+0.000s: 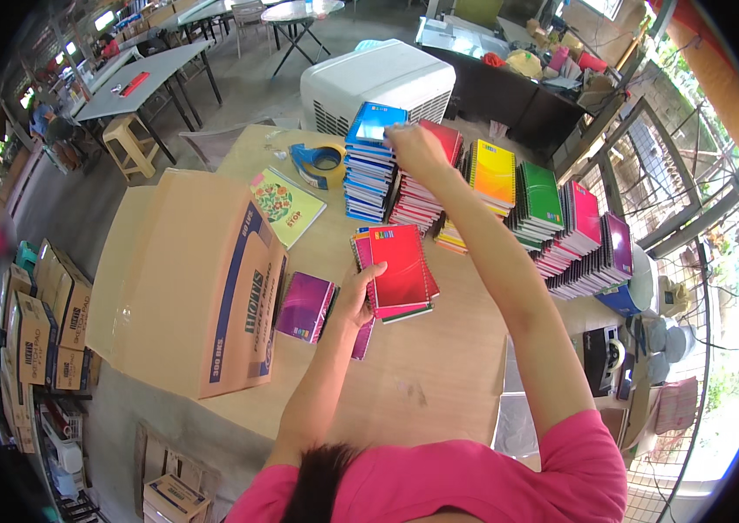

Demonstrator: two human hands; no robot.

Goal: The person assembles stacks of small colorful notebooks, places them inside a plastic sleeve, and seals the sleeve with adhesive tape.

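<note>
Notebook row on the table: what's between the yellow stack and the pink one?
The green notebook stack. Head view shows it standing between the yellow stack and the pink stack.

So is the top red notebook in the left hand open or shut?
Shut: the red spiral notebook shows its flat cover, no pages spread; the left hand grips its edge.

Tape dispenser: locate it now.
In the head view, the tape dispenser lies on the table's far side, immediately left of the blue notebook stack.
</note>
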